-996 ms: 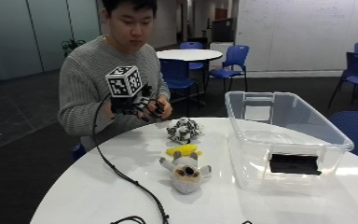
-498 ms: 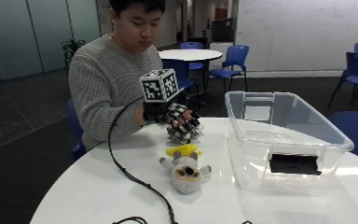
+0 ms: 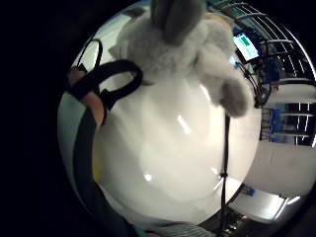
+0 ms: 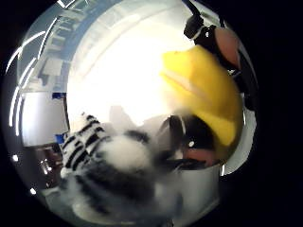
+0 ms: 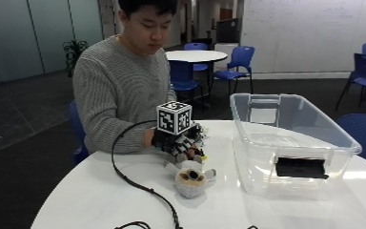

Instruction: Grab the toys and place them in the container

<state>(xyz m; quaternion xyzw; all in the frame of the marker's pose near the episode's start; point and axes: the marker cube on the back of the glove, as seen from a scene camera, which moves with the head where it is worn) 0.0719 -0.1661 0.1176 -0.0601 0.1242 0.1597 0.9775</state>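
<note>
My gloved right hand is down on the table over the toys, next to the person's chest. In the thumb side palm view a yellow and black toy sits close to the palm with fingers curled on both sides of it. A zebra-striped plush lies right beside it, hidden under the hand in the outside view. A grey plush toy lies on the table just in front of the hand, also seen as the grey plush. The clear plastic container stands to the right.
A black cable runs from the hand across the white round table to its front edge. A dark label shows on the container's front wall. Blue chairs and another round table stand behind.
The hand has come down from above the zebra plush onto the toys, covering the zebra and most of the yellow toy. The grey plush has not moved.
</note>
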